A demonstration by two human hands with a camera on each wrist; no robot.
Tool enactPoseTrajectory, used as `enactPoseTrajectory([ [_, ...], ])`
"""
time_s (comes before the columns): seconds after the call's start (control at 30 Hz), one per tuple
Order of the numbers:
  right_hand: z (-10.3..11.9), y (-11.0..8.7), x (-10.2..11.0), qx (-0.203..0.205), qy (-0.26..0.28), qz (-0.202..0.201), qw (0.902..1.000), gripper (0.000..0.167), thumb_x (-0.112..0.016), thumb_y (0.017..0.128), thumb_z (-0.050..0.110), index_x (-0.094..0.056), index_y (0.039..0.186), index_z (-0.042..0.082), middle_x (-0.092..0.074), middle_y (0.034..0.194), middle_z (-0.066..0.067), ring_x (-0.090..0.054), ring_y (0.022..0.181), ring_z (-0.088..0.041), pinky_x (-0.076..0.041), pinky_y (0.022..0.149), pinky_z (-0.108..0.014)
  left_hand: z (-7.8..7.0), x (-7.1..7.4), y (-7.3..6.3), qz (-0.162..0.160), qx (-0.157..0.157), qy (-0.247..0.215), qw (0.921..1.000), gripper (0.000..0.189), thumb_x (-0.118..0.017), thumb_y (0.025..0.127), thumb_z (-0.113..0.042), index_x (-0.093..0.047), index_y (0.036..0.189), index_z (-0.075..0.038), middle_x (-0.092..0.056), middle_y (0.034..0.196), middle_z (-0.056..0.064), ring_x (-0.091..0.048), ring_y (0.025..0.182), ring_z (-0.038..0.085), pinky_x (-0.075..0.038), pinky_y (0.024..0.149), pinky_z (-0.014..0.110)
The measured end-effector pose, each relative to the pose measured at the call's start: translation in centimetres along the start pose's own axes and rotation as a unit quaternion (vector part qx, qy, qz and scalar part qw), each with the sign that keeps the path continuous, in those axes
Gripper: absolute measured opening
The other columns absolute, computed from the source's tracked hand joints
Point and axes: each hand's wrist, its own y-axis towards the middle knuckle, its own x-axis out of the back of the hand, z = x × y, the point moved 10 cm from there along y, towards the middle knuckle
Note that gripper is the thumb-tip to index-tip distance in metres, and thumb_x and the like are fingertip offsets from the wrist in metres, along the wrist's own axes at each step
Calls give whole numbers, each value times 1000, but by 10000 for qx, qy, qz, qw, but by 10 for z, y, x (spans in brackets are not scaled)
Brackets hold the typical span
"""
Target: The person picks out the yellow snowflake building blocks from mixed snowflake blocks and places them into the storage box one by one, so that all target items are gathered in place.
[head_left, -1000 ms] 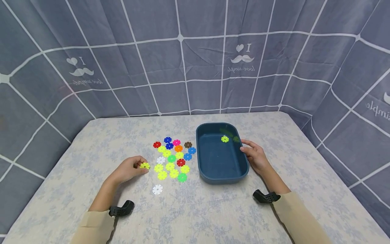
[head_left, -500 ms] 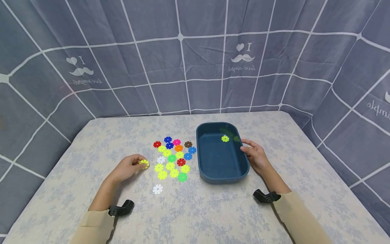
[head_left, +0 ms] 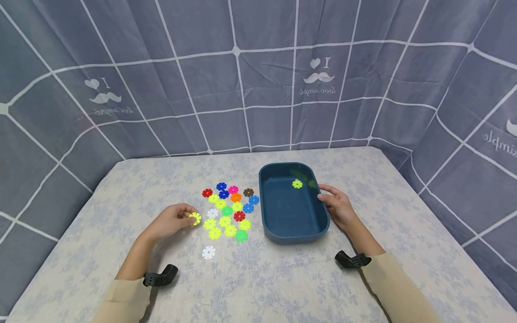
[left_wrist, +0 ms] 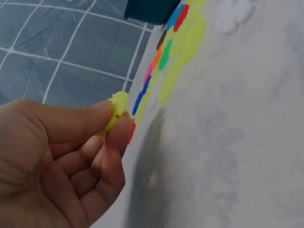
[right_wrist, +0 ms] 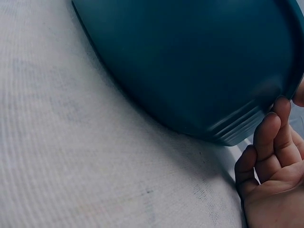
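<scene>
My left hand (head_left: 171, 220) pinches a yellow notched plastic disc (head_left: 196, 219) between thumb and fingertips, just left of the spread of discs. Seen edge-on in the left wrist view, that disc (left_wrist: 119, 101) sticks out past the thumb tip, above the tabletop. My right hand (head_left: 341, 208) holds the right side of a dark blue rectangular bin (head_left: 296, 237), thumb at the rim and fingers along the outer wall. The right wrist view has those fingers (right_wrist: 267, 130) against the ridged end of the bin's wall. One yellow-green disc (head_left: 297, 184) lies inside the bin.
Between left hand and bin lie several notched discs: yellow, red (head_left: 239, 216), green (head_left: 241, 236), blue (head_left: 253, 200), orange, pink and brown (head_left: 248, 192). A white disc (head_left: 208, 252) lies nearer me, apart from the others. A grey-blue curtain (head_left: 266, 80) hangs behind the pale patterned tabletop (head_left: 258, 287).
The yellow disc in my left hand has tilted from flat to facing the head camera, and the hand has shifted slightly right. My right hand stays on the bin.
</scene>
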Motion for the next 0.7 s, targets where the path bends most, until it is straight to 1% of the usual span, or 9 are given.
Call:
enactPoseTrajectory([
  [0.1,1,-1,-1,35,12,33,10000,33,-58,94,1,-53,127,0,-71,78,1,-65,70,-11,-53,67,-26,-8,-3,6,110,-60,-169,9998,24,-66,92,-8,-62,109,8,-60,86,9,-59,80,22,-52,73,34],
  [0.27,-1,-1,-2,10,-32,59,10000,33,-57,95,0,-52,127,0,-70,77,2,-65,70,-11,-53,67,-26,-22,-17,17,460,-140,-470,9977,20,-64,92,-3,-60,107,10,-56,81,9,-63,79,22,-56,76,34],
  [0.33,-1,-1,-2,-24,-57,38,10000,34,-57,94,0,-51,128,0,-71,77,2,-66,71,-11,-53,68,-26,-28,-23,21,584,-144,-441,9972,22,-64,93,-4,-60,108,10,-56,82,9,-63,80,22,-56,77,35],
  [0.4,-2,-1,-2,-36,-80,26,10000,38,-58,94,1,-49,131,-4,-71,78,3,-66,71,-11,-53,68,-26,-35,-27,25,649,-122,-403,9970,23,-64,93,-4,-60,110,10,-57,82,9,-65,79,23,-56,77,36],
  [0.53,-1,-1,-3,-43,-120,37,9999,46,-57,95,1,-41,136,-12,-71,79,3,-65,72,-10,-53,69,-26,-51,-34,34,773,-234,-350,9961,24,-64,93,-4,-59,110,11,-58,81,10,-68,79,29,-56,77,38],
  [0.7,-1,-1,-2,-71,-173,24,9998,49,-56,95,1,-37,137,-14,-71,79,4,-65,72,-10,-53,70,-26,-72,-42,45,894,-382,-441,9943,22,-62,94,-2,-57,112,11,-56,82,11,-69,83,35,-55,80,43],
])
